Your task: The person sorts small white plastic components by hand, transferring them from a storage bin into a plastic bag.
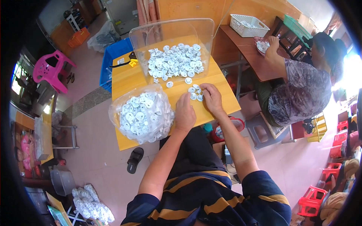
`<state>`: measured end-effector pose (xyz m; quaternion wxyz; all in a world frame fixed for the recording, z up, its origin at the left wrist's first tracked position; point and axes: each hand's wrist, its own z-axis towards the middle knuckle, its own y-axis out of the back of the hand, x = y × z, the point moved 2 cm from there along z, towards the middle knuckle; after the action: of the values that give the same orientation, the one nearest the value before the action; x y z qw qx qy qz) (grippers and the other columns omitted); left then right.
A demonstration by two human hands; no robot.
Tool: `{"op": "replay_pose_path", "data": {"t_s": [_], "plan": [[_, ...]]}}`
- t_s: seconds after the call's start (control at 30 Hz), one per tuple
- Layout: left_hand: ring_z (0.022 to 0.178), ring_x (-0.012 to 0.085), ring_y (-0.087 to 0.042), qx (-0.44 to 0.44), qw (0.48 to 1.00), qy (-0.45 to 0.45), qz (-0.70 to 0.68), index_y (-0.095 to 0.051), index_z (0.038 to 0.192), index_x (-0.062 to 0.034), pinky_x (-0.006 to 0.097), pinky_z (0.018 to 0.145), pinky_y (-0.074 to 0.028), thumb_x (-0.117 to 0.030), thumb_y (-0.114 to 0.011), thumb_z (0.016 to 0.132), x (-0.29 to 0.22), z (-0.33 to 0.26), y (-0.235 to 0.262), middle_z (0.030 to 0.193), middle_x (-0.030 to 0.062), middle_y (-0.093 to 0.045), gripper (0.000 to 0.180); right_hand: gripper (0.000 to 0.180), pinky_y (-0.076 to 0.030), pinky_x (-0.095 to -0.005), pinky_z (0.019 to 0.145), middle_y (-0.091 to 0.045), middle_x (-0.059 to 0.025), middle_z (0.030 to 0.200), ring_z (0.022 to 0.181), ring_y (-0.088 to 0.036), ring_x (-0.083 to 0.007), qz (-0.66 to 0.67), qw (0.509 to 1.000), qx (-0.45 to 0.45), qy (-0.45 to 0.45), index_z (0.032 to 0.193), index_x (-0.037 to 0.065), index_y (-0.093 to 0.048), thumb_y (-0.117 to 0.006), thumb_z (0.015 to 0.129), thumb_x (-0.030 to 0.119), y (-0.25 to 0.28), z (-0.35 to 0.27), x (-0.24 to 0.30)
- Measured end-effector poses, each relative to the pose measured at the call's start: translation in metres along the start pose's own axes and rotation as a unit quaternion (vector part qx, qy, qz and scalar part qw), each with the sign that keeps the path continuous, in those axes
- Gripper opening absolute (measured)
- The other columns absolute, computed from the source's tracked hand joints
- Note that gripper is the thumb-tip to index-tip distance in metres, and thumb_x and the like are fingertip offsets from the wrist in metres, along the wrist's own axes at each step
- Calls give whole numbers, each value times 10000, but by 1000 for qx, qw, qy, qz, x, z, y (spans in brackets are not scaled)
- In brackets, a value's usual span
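Observation:
My left hand (185, 112) and my right hand (211, 97) rest close together on the yellow wooden table (128, 81), fingers curled around a few small white round parts (195, 92) near the table's right edge. Whether either hand grips a part cannot be told. Just beyond them a heap of the same white parts (175, 62) lies inside an open clear plastic bin (171, 34). To the left of my left hand sits a clear plastic bag (141, 115) stuffed with more white round parts.
Another person (301, 86) sits at a brown table (256, 56) to the right, hand on a small dish, with a white basket (249, 25) beyond. A blue crate (113, 62), pink chair (51, 69), black sandal (134, 160), and red stools (313, 199) surround me.

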<state>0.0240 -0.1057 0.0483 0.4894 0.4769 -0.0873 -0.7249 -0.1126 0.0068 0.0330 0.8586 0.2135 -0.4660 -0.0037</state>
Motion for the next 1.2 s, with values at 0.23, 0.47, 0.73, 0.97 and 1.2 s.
{"op": "replay_pose_path", "data": {"t_s": [0.23, 0.47, 0.73, 0.97, 1.2], "plan": [[1258, 463, -513, 9, 1000, -15, 18, -507, 1362, 48, 519, 1097, -408, 33, -537, 868, 6, -2, -3, 1338, 259, -562, 495, 214, -518, -437, 962, -722, -165, 1070, 1070, -667, -364, -67, 995, 78, 13, 1108, 42, -710, -572, 945, 46, -1, -1, 8], [1271, 450, -517, -7, 1000, 3, -4, -501, 1386, 50, 513, 1107, -405, 34, -529, 874, -1, 1, -3, 1349, 257, -567, 513, 267, -566, -355, 901, -752, -161, 1055, 1011, -736, -279, 124, 990, 22, -61, 1171, 16, -665, -498, 966, -18, -2, 0, -9], [1289, 440, -514, -3, 1000, 14, 1, -485, 1411, 53, 500, 1117, -400, 40, -511, 886, 0, 1, 0, 1368, 257, -564, 526, 297, -561, -359, 920, -755, -158, 1078, 1038, -732, -273, 104, 993, 33, -50, 1197, 1, -650, -475, 958, -19, -5, 0, -9], [1312, 440, -504, -8, 1000, 24, -12, -450, 1448, 57, 496, 1132, -390, 37, -495, 895, 0, 2, 2, 1393, 262, -552, 555, 387, -503, -315, 1005, -725, -140, 1237, 1152, -675, -213, 100, 988, 108, -34, 1375, -8, -550, -468, 999, 34, -2, 0, 0], [1329, 433, -498, 2, 1000, 24, -11, -440, 1459, 65, 492, 1143, -385, 34, -496, 892, 0, 1, 0, 1409, 265, -544, 571, 433, -510, -341, 992, -720, -145, 1257, 1137, -679, -265, 28, 994, 107, 23, 1408, 7, -531, -479, 988, 99, 3, 2, 4]]}}
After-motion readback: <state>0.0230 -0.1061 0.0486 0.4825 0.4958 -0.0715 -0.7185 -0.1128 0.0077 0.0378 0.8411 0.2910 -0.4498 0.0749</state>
